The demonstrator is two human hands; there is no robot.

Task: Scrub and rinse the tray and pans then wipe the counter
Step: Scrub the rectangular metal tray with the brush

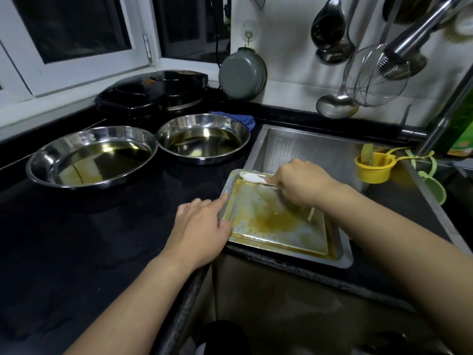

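A rectangular steel tray [268,226] smeared with brown grease rests on the front edge of the sink [314,147], partly over the black counter [102,226]. My left hand [202,226] grips the tray's left rim. My right hand [299,185] presses a scrubber with a white handle [253,178] onto the tray's far side; the scrubbing head is mostly hidden under my fingers. Two round steel pans hold oily liquid on the counter: one at the left [89,157], one further back [202,138].
A black electric griddle [153,94] stands by the window. A blue cloth [245,120] lies behind the pans. A grey pan [242,74], ladles and a wire skimmer [371,78] hang on the wall. A yellow cup [373,170] sits in the sink under the tap [419,34].
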